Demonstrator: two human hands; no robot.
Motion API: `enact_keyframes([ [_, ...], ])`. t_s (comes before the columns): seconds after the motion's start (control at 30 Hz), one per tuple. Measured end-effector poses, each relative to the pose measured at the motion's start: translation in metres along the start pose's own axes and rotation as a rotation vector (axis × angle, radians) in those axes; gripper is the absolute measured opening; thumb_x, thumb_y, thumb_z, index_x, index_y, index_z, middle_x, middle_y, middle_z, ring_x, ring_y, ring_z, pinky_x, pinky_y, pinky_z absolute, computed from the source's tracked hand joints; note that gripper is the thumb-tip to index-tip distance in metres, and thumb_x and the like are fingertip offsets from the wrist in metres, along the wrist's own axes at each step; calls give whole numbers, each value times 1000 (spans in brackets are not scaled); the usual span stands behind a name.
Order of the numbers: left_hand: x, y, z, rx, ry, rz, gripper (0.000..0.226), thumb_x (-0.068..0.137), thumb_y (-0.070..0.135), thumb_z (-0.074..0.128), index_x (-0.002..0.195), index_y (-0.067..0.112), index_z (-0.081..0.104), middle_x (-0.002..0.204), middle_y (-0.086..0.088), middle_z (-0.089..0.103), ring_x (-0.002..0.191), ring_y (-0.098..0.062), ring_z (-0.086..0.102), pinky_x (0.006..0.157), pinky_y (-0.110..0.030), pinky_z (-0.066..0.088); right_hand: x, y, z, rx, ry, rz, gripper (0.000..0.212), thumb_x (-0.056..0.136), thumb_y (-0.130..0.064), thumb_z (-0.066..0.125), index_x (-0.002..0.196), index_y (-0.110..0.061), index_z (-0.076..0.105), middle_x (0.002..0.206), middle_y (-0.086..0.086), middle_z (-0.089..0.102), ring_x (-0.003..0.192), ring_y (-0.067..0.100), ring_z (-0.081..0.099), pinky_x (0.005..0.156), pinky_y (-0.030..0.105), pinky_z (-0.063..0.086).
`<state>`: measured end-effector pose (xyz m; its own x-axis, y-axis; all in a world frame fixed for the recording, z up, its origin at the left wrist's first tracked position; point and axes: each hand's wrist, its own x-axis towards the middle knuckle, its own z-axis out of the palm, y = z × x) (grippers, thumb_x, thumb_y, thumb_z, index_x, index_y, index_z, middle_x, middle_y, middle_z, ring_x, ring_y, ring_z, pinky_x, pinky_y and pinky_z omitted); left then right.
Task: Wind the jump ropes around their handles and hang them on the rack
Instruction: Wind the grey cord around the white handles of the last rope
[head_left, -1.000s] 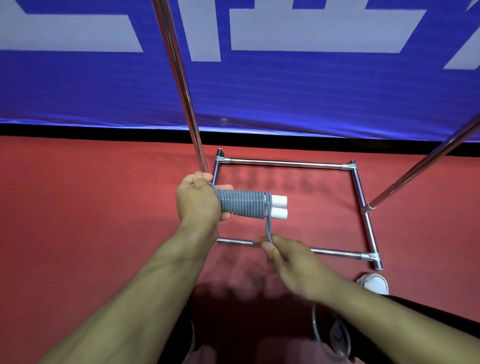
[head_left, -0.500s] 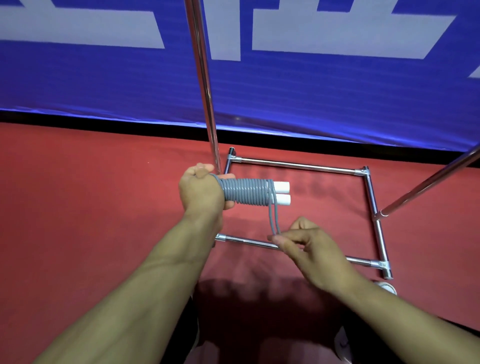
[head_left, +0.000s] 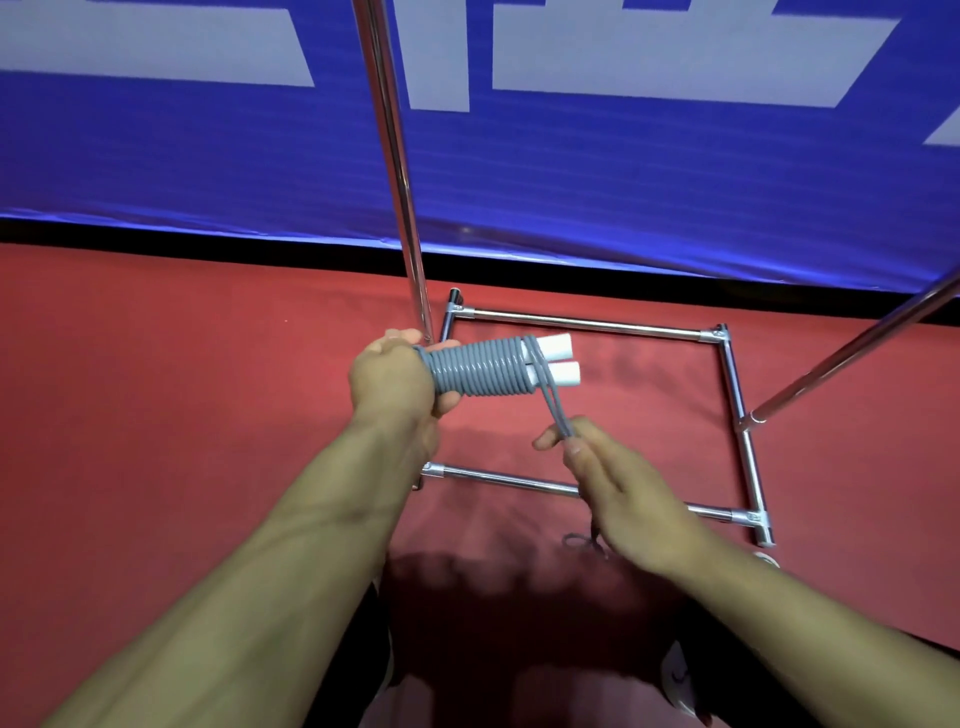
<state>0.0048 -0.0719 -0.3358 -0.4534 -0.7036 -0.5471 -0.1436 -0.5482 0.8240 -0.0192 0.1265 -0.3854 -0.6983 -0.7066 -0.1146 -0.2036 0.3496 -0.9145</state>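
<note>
My left hand (head_left: 392, 382) grips one end of two white jump rope handles (head_left: 558, 358) held side by side. Grey rope (head_left: 480, 369) is coiled tightly around them, leaving only the white tips bare. From the coil's right end a doubled strand (head_left: 555, 408) runs down to my right hand (head_left: 618, 488), which pinches it between thumb and fingers. A short bit of loose rope (head_left: 584, 540) shows under my right wrist. The chrome rack (head_left: 402, 171) rises just behind my left hand.
The rack's rectangular base frame (head_left: 587, 322) lies on the red floor (head_left: 156, 389) under my hands. A slanted chrome bar (head_left: 852, 353) crosses at the right. A blue banner (head_left: 623, 171) covers the wall behind. White shoes (head_left: 680, 675) show near the bottom right.
My right hand has pulled the strand through, so it now runs doubled across the coil's end. The long slack loop by my right arm is gone. The camera moved closer.
</note>
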Motion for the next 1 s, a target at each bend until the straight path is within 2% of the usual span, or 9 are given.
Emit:
enact_keyframes([
  [0.1,-8,-7,2,152,-110,-9,18,103,15,37,93,21,51,62,-1,69,36,-7,55,32,-13,34,1,7,2,-304,-25,-129,27,103,-17,35,110,-24,60,72,-35,56,67,-12,53,66,8,42],
  [0.27,-11,-16,0,406,-265,67,22,105,20,36,92,17,54,56,3,66,35,-8,53,29,-16,34,9,27,-10,-375,215,-114,45,74,-2,42,107,-24,63,101,-4,66,85,5,58,76,21,48],
  [0.33,-8,-18,0,475,-313,111,25,105,21,37,88,18,55,54,4,64,35,-9,52,29,-17,33,12,22,-19,-333,317,-106,40,81,6,51,112,-17,62,100,-10,58,89,-6,52,78,9,41],
  [0.4,-5,-20,1,574,-339,184,27,104,20,38,85,19,56,64,-3,63,38,-12,51,30,-18,35,15,16,-27,-322,430,-179,24,93,-10,48,114,-15,59,100,-8,57,89,-4,50,80,14,40],
  [0.53,0,-26,3,670,-292,350,26,103,18,38,83,20,54,62,-4,66,36,-19,55,29,-23,40,11,9,-38,-434,396,-231,24,96,-38,39,111,-24,51,97,-8,54,86,4,46,76,24,37],
  [0.67,10,-26,3,704,-73,553,25,99,16,36,80,25,49,51,6,66,39,-30,60,34,-29,47,1,-2,-34,-807,358,-241,10,84,-30,60,85,-21,54,72,0,51,68,27,49,58,34,36],
  [0.73,14,-25,4,583,32,562,26,99,14,34,80,25,48,49,7,65,39,-28,57,33,-27,45,-8,-9,-24,-827,298,-231,12,83,-32,54,87,-21,52,71,0,53,66,29,52,54,34,40],
  [0.87,14,-25,8,401,93,472,27,102,16,33,81,25,47,54,1,65,38,-24,53,31,-21,37,-22,-6,5,-435,127,-87,14,99,-28,43,88,-29,36,65,-10,46,55,20,48,57,36,42],
  [1.0,4,-32,13,329,33,390,26,104,18,32,84,23,49,54,-2,66,33,-17,52,29,-20,35,-15,-11,14,663,-66,614,18,105,-17,41,93,-13,54,70,2,57,48,21,59,36,21,37],
])
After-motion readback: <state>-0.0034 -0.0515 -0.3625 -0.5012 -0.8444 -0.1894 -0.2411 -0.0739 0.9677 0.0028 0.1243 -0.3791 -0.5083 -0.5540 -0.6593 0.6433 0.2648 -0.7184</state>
